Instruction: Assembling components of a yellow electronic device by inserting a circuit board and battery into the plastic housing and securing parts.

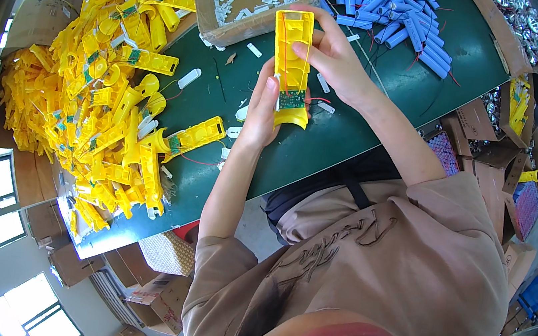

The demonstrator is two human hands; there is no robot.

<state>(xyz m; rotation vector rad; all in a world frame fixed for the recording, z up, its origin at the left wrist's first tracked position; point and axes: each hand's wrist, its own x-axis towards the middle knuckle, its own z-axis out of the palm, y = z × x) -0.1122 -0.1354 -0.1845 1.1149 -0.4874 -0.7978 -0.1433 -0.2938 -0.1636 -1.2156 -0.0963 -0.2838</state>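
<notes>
Between my hands, above the green table, is a long yellow plastic housing half (pixel 283 66), its hollow inner side facing up. My left hand (pixel 261 114) grips its lower left edge, thumb beside a small green circuit board (pixel 293 100). My right hand (pixel 340 61) is closed around the upper right side, thumb reaching over the hollow. A thin red wire runs along inside the housing, and another red wire (pixel 321 100) sticks out near the board. Some fingertips are hidden behind the housing.
A heap of yellow housings (pixel 111 88) covers the left of the green table (pixel 332 142). At the back stand a cardboard box (pixel 259 27) of small white parts and a pile of blue cylinders (pixel 395 15). White pieces (pixel 189 77) lie loose nearby. Shiny metal parts (pixel 524 28) fill a box at far right.
</notes>
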